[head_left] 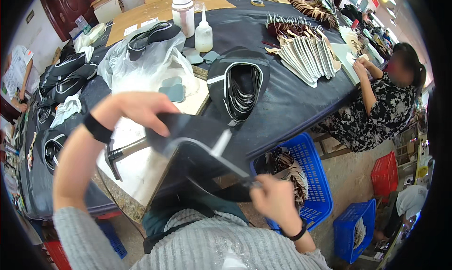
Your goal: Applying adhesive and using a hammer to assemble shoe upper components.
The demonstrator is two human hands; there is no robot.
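A black shoe upper [200, 133] with a pale strip along its edge is stretched between my hands, a little blurred. My left hand [143, 111] is closed on its far left end, the thumb on top. Lower and to the right, my right hand [275, 199] pinches the other end. Beneath my left hand a hammer [126, 151] lies on a white work board [136, 178]. Grey-blue oval pieces [173, 90] rest on that board's far part. Just beyond the held upper stands a nested stack of black shoe uppers [238, 84].
A squeeze bottle [204, 35] and a taller white container [182, 16] stand at the back. Pale cut pieces [308, 56] fan out at the right. A blue basket [313, 176] of pieces sits below the table edge. A co-worker [383, 91] sits at the right.
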